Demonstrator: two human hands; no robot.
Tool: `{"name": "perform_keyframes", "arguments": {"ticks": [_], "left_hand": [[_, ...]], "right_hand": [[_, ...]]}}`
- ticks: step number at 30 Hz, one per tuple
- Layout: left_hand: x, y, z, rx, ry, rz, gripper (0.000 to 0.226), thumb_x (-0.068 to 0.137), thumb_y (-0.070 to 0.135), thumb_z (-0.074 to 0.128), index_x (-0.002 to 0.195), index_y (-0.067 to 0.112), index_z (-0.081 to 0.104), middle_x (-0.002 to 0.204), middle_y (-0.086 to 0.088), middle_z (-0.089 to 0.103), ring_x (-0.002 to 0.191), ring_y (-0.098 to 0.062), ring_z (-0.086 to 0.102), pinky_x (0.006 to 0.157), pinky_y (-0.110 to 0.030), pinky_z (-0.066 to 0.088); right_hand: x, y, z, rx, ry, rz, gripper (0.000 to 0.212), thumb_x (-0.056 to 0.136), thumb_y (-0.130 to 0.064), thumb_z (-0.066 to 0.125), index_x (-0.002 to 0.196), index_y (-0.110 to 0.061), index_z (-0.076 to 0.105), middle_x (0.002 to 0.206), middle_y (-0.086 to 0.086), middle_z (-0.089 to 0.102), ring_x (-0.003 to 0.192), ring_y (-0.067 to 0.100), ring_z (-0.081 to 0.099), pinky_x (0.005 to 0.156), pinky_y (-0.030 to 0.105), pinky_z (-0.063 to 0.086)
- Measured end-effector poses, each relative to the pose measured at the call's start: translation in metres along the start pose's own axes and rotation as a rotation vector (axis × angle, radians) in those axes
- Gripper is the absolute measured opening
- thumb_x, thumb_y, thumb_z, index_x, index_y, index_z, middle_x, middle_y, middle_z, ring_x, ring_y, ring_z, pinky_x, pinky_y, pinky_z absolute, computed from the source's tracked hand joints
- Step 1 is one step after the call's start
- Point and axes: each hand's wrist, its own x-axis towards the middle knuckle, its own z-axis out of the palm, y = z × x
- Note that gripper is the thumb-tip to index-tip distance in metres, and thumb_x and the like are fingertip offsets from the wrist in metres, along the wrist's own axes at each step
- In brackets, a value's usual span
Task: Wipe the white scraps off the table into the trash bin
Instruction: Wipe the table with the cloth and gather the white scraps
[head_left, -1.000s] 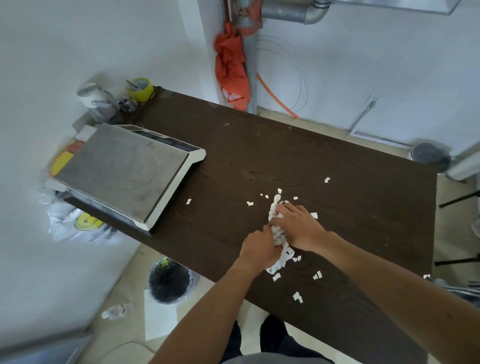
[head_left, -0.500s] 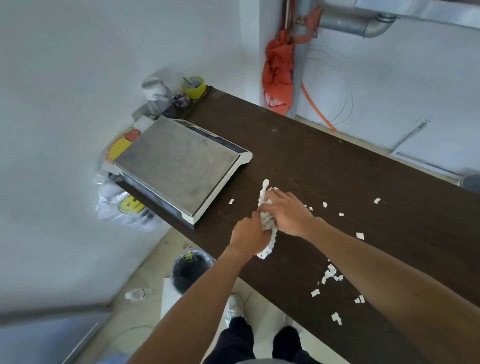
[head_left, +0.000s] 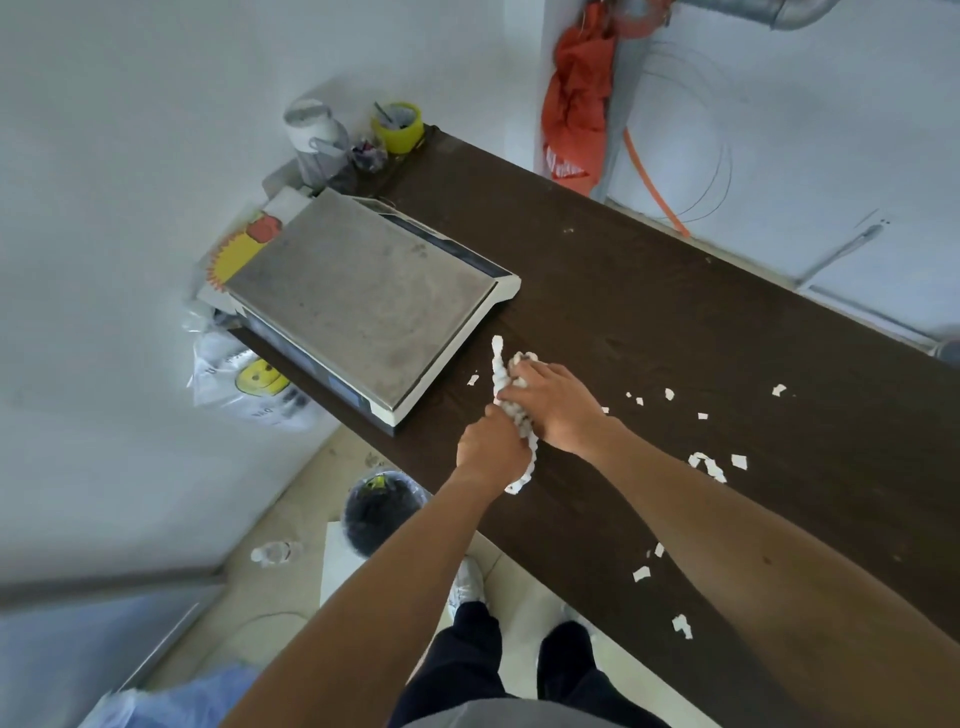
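Observation:
A white knobbly cloth (head_left: 500, 367) lies bunched on the dark brown table (head_left: 675, 322), just right of the scale. My left hand (head_left: 491, 449) grips its near end at the table's front edge. My right hand (head_left: 556, 402) lies over the cloth's middle with fingers curled onto it. Several white scraps (head_left: 709, 464) are scattered on the table to the right of my hands, with one scrap (head_left: 472, 379) to the left of the cloth. A black-lined trash bin (head_left: 376, 506) stands on the floor below the table edge, left of my left forearm.
A flat grey scale (head_left: 363, 301) fills the table's left end. Behind it stand a white jar (head_left: 311, 132) and a yellow cup (head_left: 399, 127). An orange cloth (head_left: 576, 98) hangs on the wall pipe. A plastic bottle (head_left: 272, 553) lies on the floor; my shoes are below.
Both hands have slid the cloth left along the table toward the scale, leaving a trail of scraps behind on the right. In the last half second they have barely moved.

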Motion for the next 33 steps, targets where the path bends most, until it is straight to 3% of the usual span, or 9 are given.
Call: {"name": "perform_keyframes", "arguments": {"ticks": [6, 12, 28, 33], "left_hand": [[0.010, 0.031, 0.005, 0.024, -0.003, 0.007, 0.053, 0.099, 0.035, 0.058, 0.134, -0.001, 0.041, 0.128, -0.015, 0.062, 0.119, -0.034, 0.064, 0.093, -0.037, 0.051], [0.011, 0.074, 0.020, 0.082, -0.011, 0.103, 0.050, 0.098, 0.032, 0.059, 0.132, 0.000, 0.042, 0.127, -0.014, 0.063, 0.118, -0.033, 0.065, 0.091, -0.036, 0.051], [-0.024, 0.181, 0.075, 0.182, -0.061, 0.319, 0.043, 0.096, 0.023, 0.058, 0.131, 0.002, 0.043, 0.123, -0.014, 0.067, 0.115, -0.033, 0.066, 0.090, -0.036, 0.051], [-0.036, 0.199, 0.089, 0.214, -0.031, 0.368, 0.039, 0.097, 0.020, 0.056, 0.129, 0.002, 0.044, 0.119, -0.013, 0.068, 0.111, -0.032, 0.068, 0.087, -0.035, 0.052]], "right_hand": [[-0.016, 0.025, 0.000, 0.028, 0.024, 0.108, 0.058, 0.081, -0.012, 0.074, 0.134, -0.029, 0.056, 0.147, 0.004, 0.039, 0.139, 0.025, 0.037, 0.113, 0.040, 0.030], [-0.049, 0.061, 0.001, 0.042, 0.035, 0.215, 0.043, 0.089, -0.020, 0.064, 0.130, -0.030, 0.056, 0.146, 0.004, 0.040, 0.140, 0.024, 0.035, 0.112, 0.040, 0.031], [-0.166, 0.126, 0.010, 0.093, 0.002, 0.472, 0.044, 0.091, -0.024, 0.060, 0.133, -0.032, 0.054, 0.151, 0.004, 0.036, 0.143, 0.026, 0.032, 0.113, 0.040, 0.029], [-0.187, 0.141, 0.011, 0.068, 0.007, 0.465, 0.039, 0.091, -0.025, 0.060, 0.129, -0.032, 0.056, 0.151, 0.006, 0.036, 0.143, 0.027, 0.033, 0.111, 0.040, 0.031]]}}
